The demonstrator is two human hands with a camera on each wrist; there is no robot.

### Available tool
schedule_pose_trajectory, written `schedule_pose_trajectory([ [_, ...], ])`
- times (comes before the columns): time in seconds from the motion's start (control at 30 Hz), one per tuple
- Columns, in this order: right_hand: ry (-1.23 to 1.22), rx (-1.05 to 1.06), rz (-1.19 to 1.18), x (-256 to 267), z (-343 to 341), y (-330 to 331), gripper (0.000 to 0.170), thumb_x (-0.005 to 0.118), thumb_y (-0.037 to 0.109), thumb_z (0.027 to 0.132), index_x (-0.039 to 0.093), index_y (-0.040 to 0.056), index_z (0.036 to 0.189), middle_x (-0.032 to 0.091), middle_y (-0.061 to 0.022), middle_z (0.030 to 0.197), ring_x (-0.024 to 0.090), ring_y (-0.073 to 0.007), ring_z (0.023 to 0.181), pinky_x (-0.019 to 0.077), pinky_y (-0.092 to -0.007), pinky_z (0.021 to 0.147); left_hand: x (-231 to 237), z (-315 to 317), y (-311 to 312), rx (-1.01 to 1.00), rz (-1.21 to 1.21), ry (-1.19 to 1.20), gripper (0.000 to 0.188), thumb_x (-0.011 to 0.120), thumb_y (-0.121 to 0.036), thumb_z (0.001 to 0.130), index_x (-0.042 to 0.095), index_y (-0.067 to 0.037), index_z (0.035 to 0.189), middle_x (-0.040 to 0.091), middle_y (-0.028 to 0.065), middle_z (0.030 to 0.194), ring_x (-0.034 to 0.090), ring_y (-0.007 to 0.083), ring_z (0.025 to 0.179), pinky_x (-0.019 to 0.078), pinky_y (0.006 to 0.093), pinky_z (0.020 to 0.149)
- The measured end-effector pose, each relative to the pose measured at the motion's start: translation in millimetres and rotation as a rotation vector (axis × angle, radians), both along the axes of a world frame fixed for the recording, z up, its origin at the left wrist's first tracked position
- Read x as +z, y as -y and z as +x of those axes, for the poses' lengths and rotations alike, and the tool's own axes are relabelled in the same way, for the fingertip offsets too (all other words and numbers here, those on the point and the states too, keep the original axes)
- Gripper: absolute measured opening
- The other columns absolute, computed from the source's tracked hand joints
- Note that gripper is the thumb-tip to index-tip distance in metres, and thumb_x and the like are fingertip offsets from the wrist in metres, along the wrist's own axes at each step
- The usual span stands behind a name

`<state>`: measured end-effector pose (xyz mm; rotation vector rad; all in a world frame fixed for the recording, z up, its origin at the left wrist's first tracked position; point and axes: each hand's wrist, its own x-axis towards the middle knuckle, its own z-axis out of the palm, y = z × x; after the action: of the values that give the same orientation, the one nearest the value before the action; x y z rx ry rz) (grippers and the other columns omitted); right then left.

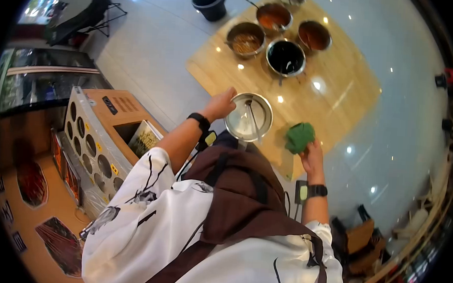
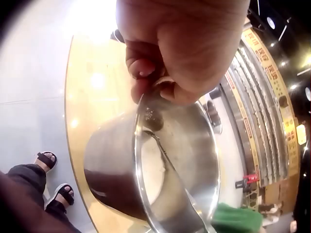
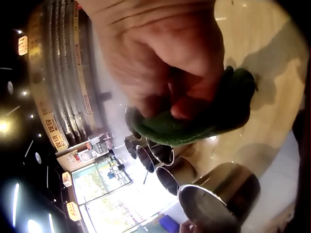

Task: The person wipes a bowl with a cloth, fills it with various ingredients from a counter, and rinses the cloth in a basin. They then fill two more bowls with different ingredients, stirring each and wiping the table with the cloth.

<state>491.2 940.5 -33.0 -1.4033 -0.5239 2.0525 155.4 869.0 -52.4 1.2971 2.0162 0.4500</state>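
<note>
My left hand pinches the rim of a round stainless steel pot at the near side of the wooden table. Inside the pot lies some whitish stuff, and a long-handled metal spoon leans across to the opposite rim. To the right, my right hand grips a folded green cloth, thumb and fingers bunched into it. In the right wrist view the cloth hangs above the table, apart from the pot.
Farther back on the table stand several metal pots: one with dark contents, one with brownish bits, others with reddish sauce. A black bucket stands on the floor beyond. At left is a wooden cabinet with round holes.
</note>
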Motion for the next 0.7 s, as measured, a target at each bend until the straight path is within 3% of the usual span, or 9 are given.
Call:
schedule_pose_trajectory([
  [0.07,0.049,0.032,0.012,-15,4,-7,0.016,0.044,0.002,0.085,0.054,0.0061,0.096,0.057,-0.0037,0.074,0.051,-0.0106,0.057,0.0387,-0.0216,0.045,-21,11,-17,-0.062,-0.047,0.031,0.024,0.052,-0.013,0.074,0.046,-0.006,0.096,0.058,0.0197,0.080,0.056,0.0387,0.079,0.0438,0.0439,0.066],
  [0.27,0.510,0.445,0.169,-64,-14,-28,0.013,0.057,0.009,0.077,0.054,0.0052,0.089,0.057,-0.0058,0.073,0.054,-0.0145,0.066,0.0434,-0.0279,0.054,-78,40,-48,-0.248,-0.064,0.065,0.024,0.050,-0.011,0.076,0.046,-0.006,0.099,0.060,0.0208,0.083,0.057,0.0386,0.082,0.0439,0.0459,0.069],
  [0.33,0.796,0.638,0.486,-83,-31,-34,0.020,0.063,0.015,0.073,0.053,0.0035,0.086,0.058,-0.0106,0.076,0.056,-0.0240,0.068,0.0451,-0.0345,0.059,-83,44,-53,-0.275,-0.107,0.073,0.024,0.048,-0.010,0.078,0.046,-0.006,0.102,0.060,0.0209,0.087,0.057,0.0378,0.084,0.0440,0.0451,0.071],
  [0.37,0.792,0.650,0.474,-91,-40,-37,0.020,0.063,0.015,0.073,0.053,0.0035,0.086,0.058,-0.0106,0.076,0.056,-0.0240,0.068,0.0451,-0.0345,0.059,-82,45,-56,-0.306,-0.138,0.062,0.025,0.046,-0.010,0.080,0.046,-0.006,0.105,0.060,0.0210,0.092,0.057,0.0371,0.086,0.0440,0.0444,0.074],
  [0.43,0.963,0.803,0.711,-89,-61,-43,0.031,0.066,0.021,0.070,0.051,0.0029,0.090,0.058,-0.0161,0.081,0.057,-0.0335,0.074,0.0455,-0.0405,0.066,-78,48,-60,-0.313,-0.147,0.042,0.023,0.046,-0.011,0.079,0.045,-0.006,0.101,0.061,0.0204,0.089,0.058,0.0366,0.086,0.0441,0.0456,0.072],
  [0.57,1.025,0.785,0.898,-104,-94,-53,0.037,0.067,0.025,0.070,0.049,0.0039,0.095,0.059,-0.0183,0.087,0.057,-0.0367,0.082,0.0456,-0.0425,0.069,-79,50,-64,-0.347,-0.151,0.002,0.024,0.048,-0.012,0.078,0.047,-0.007,0.101,0.061,0.0191,0.086,0.057,0.0366,0.084,0.0436,0.0456,0.071],
  [0.63,1.098,0.712,1.029,-113,-103,-55,0.047,0.067,0.027,0.070,0.047,0.0052,0.106,0.059,-0.0191,0.091,0.057,-0.0377,0.086,0.0457,-0.0437,0.072,-91,52,-61,-0.349,0.072,-0.039,0.021,0.051,-0.010,0.078,0.048,-0.007,0.099,0.060,0.0187,0.085,0.056,0.0358,0.085,0.0443,0.0441,0.071],
  [0.67,0.964,0.879,0.757,-116,-105,-60,0.045,0.066,0.028,0.070,0.052,0.0041,0.105,0.061,-0.0208,0.092,0.057,-0.0389,0.088,0.0461,-0.0434,0.073,-99,52,-58,-0.346,0.066,-0.036,0.021,0.051,-0.010,0.078,0.048,-0.007,0.099,0.060,0.0187,0.085,0.056,0.0358,0.085,0.0443,0.0441,0.071],
  [0.7,0.965,0.887,0.752,-125,-105,-59,0.045,0.066,0.028,0.070,0.052,0.0041,0.105,0.061,-0.0208,0.092,0.057,-0.0389,0.088,0.0461,-0.0434,0.073,-106,53,-56,-0.293,0.140,0.004,0.020,0.052,-0.009,0.078,0.049,-0.006,0.098,0.060,0.0181,0.086,0.056,0.0354,0.085,0.0444,0.0434,0.071],
])
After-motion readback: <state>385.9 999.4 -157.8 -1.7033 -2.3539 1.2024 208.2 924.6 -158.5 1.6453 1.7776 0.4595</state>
